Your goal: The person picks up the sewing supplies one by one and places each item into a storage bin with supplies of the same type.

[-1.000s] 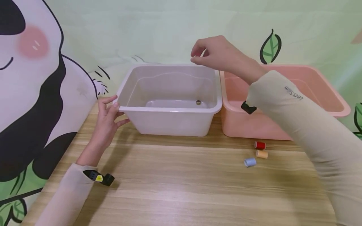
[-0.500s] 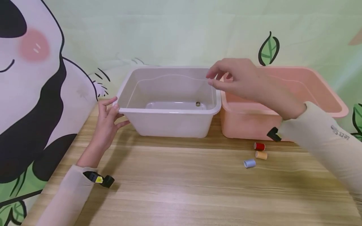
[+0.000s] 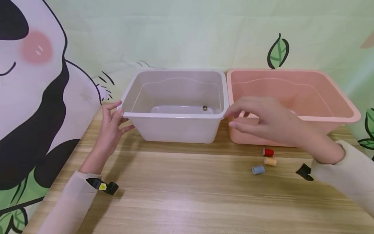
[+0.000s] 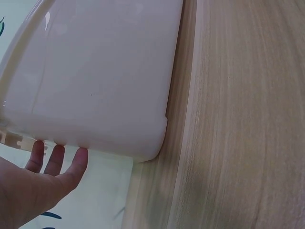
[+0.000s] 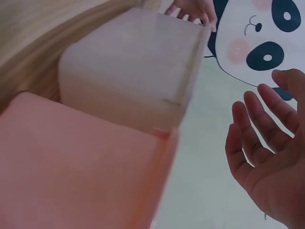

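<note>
My left hand grips the left front corner of a white plastic tub, thumb at the rim and fingers against its outer side. In the left wrist view its fingertips touch the tub's wall. On the tub's floor, at the right, lies a small brass-coloured round piece. My right hand hovers in front of a pink plastic tub, fingers loosely bent, with nothing between them. Below it on the table lie three small thread spools: a red spool, a yellow-orange spool and a light blue spool.
Both tubs stand side by side on a wooden table, their rims nearly meeting. Close behind them hangs a pale green cloth backdrop printed with a panda and leaves. Each sleeve carries a black wrist camera.
My right hand has moved from above the white tub's back right corner, down and toward me, to the front of the pink tub. The left hand has kept its place on the rim.
</note>
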A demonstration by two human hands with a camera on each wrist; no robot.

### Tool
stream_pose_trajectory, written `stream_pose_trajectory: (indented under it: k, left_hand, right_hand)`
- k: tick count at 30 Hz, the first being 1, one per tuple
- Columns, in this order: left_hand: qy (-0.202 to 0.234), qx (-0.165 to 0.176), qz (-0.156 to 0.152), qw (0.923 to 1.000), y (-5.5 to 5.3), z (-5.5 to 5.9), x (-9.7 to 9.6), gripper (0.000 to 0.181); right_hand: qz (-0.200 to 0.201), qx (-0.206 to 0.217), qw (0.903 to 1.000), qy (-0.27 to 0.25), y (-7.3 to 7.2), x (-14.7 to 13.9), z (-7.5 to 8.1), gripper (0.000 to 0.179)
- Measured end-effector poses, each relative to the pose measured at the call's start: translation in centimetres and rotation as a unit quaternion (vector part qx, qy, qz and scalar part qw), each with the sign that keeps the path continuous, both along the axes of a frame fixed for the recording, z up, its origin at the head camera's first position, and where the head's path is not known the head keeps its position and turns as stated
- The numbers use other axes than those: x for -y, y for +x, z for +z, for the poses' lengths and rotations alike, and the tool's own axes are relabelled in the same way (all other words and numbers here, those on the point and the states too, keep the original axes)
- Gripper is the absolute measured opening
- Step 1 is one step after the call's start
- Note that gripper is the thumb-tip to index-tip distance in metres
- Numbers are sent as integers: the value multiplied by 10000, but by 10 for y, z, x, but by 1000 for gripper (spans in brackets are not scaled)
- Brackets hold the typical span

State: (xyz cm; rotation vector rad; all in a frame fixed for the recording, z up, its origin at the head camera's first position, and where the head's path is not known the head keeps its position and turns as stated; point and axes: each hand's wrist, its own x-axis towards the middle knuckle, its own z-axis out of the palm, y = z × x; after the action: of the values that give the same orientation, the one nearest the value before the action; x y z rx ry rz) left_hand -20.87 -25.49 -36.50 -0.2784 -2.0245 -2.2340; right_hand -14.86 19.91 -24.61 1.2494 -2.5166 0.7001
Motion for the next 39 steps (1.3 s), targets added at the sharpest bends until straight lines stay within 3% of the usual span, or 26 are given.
stream_pose_trajectory:
  k: [8, 19, 25, 29, 39]
  left_hand:
    - [53, 6, 79, 10000, 0, 1, 1, 37]
    - [39, -14, 16, 10000, 2, 1, 7, 40]
    - [74, -7, 36, 10000, 2, 0, 7, 39]
    - [55, -9, 45, 10000, 2, 1, 7, 38]
    - [21, 1, 45, 10000, 3, 1, 7, 39]
  right_hand:
    - [-3, 882, 9960, 109, 14, -20, -39, 23]
    - [-161, 601, 9980, -86, 20, -35, -85, 28]
    - [-331, 915, 9949, -267, 24, -47, -104, 27]
    - [-324, 840, 9951, -410, 27, -57, -116, 31]
    - [-748, 1097, 9907, -298, 41, -81, -141, 30]
